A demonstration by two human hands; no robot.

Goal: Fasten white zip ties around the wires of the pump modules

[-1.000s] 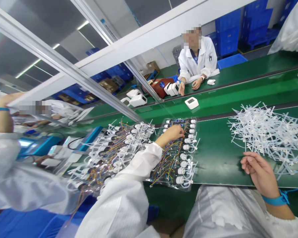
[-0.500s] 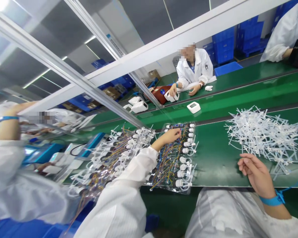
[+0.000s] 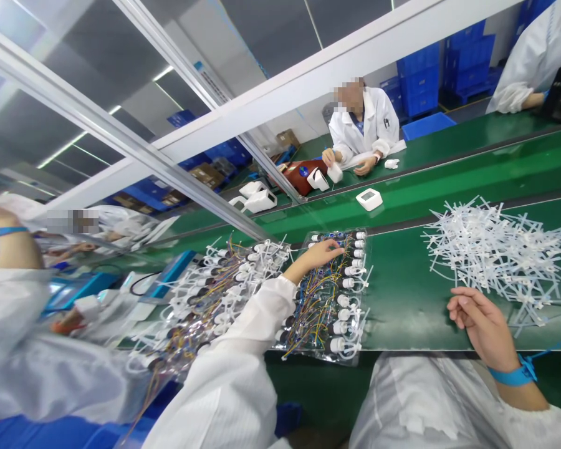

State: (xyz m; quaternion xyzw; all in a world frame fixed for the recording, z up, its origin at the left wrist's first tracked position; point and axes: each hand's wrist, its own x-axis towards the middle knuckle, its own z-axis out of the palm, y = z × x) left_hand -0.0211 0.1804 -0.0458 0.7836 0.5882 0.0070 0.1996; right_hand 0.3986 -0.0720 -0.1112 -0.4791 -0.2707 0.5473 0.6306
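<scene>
In the head view, the wearer's left hand is over the far part of a shallow clear plastic tray, which lies on the green bench in front of the body and to the left. The tray holds small black cylindrical parts with white plastic caps, set in two columns, with thin yellow and dark wires tangled between. Progress, judged from how the parts lie: in the right column, the nearer parts carry white loops with loose tails, while none can be made out on the farthest few; these appear to be outstanding. A second batch of similar white-capped parts, just left of the tray, shows loops and tails throughout and looks further along. Orientation: each part's long axis runs roughly crosswise; right-column caps point right, left-column caps left. The tray's own long axis runs from the near bench edge towards the far side. The left fingers are extended close together, tips down; whether they pinch anything I cannot tell. The right hand is beside a heap of translucent white plastic strips, fingers loosely curled, thumb against them; any small item within is hidden.
</scene>
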